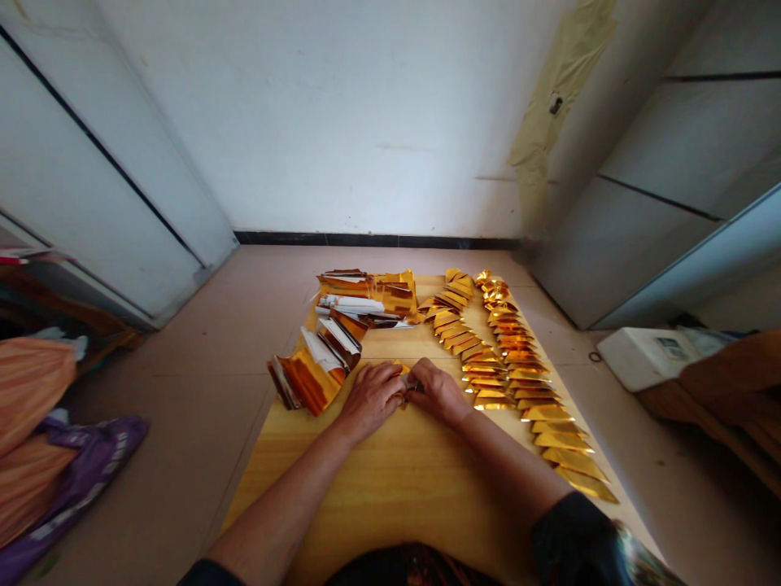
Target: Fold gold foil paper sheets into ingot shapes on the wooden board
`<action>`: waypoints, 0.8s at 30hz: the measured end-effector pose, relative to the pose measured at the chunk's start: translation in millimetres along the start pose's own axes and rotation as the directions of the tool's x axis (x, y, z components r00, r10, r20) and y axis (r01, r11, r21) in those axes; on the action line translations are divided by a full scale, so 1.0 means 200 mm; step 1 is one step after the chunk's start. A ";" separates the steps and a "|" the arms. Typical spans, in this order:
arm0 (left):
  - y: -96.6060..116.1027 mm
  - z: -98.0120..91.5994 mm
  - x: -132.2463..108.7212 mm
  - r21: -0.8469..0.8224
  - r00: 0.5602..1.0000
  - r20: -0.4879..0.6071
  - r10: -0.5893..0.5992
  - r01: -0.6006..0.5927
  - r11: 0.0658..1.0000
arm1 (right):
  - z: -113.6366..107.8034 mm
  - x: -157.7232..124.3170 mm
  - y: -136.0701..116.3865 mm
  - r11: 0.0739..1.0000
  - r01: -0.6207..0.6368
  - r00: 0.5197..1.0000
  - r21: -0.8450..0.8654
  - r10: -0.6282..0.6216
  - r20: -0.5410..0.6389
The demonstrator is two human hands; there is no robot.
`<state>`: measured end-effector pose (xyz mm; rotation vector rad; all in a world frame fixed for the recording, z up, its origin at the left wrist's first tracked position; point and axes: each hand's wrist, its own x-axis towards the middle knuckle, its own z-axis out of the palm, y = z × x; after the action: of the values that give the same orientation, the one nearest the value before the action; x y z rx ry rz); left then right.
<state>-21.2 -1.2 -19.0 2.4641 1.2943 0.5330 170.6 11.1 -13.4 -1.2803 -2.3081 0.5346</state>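
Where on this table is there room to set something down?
The widest bare patch of table lies between the arms, nearer than the left hand and right hand. A smaller one lies beyond the hands, between foil sheets and folded pieces. Crowded: sheets far left, folded pieces along the right.

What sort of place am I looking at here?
Probably a room in a home, perhaps used for handwork: a wooden table bears rows of folded gold paper, the floor is tiled, and a purple bag lies at the left.
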 end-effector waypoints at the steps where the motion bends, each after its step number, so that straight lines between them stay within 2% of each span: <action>1: 0.00 0.00 0.00 0.004 1.000 0.002 0.000 0.000 1.000 | 0.01 0.00 0.00 1.000 -0.003 1.000 0.000 0.003 -0.009; 14: 0.01 -0.03 0.01 0.006 1.000 0.007 -0.015 0.015 1.000 | 0.00 -0.06 -0.02 0.997 0.068 0.998 -0.035 -0.068 -0.014; 20: 0.01 -0.02 0.00 0.007 1.000 -0.014 0.001 -0.001 1.000 | -0.01 -0.09 -0.02 0.999 0.005 0.997 -0.048 -0.009 -0.073; 24: 0.00 -0.01 0.00 0.016 1.000 -0.017 0.007 -0.007 1.000 | -0.04 -0.07 -0.05 0.997 -0.083 0.996 -0.005 0.083 -0.045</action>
<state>-21.7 -0.5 -17.0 2.4832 1.3017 0.5493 174.6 -5.9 -4.4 -1.3821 -2.2301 0.5201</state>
